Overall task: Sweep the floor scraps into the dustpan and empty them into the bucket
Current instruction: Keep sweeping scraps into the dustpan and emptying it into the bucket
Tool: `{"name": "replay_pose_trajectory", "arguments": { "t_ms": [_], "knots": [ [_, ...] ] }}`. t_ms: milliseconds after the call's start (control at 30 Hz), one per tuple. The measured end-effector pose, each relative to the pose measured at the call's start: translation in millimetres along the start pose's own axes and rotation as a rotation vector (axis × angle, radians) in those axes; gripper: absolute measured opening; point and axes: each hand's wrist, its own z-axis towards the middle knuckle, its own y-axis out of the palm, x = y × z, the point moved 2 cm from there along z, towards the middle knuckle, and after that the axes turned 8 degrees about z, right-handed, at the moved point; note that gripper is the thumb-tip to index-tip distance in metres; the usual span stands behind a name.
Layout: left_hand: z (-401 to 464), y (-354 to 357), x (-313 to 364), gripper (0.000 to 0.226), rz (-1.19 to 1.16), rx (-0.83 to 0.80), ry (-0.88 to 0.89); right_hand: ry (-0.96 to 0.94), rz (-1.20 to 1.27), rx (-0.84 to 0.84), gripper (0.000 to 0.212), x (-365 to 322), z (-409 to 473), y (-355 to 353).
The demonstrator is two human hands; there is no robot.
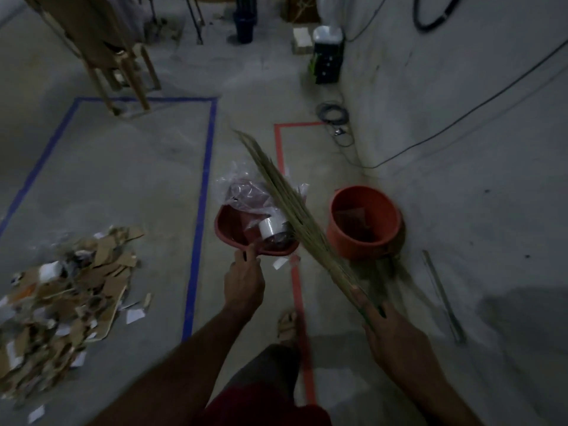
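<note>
My left hand (pixel 244 282) grips the loaded dustpan (pixel 227 227). My right hand (pixel 388 329) clasps the broom (pixel 295 210), beside the bucket (pixel 364 222).

Dim concrete room, taped floor zones

Grey concrete floor (pixel 123 179) w/ blue tape rectangle (pixel 209 155) at left, red tape outline (pixel 279 149) beside it; wooden chair legs (pixel 129 75) top left; grey wall (pixel 461 87) at right w/ black cables (pixel 461 118) running along it; cable coil (pixel 333 113) at wall base
</note>
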Motion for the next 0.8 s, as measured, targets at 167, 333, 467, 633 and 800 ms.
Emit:
{"name": "replay_pose_trajectory", "arguments": {
  "t_ms": [167, 333, 467, 633, 800],
  "knots": [
    [60.4, 43.9, 72.8, 0.034, -0.018, -0.071, 0.058, 0.039, 0.046, 0.027, 0.087, 56.5, 46.1, -31.5],
    [114.3, 82.8, 139.3, 0.035, -0.033, -0.126, 0.109, 0.112, 0.009, 0.029, 0.1, 118.3, 86.6, -45.6],
    [148.2, 110.3, 192.3, 0.035, -0.05, -0.15, 0.114, 0.229, 0.054, -0.048, 0.094, 163.6, 116.2, -63.9],
    [183.2, 156.7, 261.7, 0.038, -0.109, -0.179, 0.104, 0.227, 0.063, -0.023, 0.088, 225.6, 158.2, -78.6],
    [210.7, 200.3, 321.2, 0.045, -0.121, -0.223, 0.054, 0.202, 0.074, -0.027, 0.087, 291.9, 201.6, -86.9]
  ]
}}
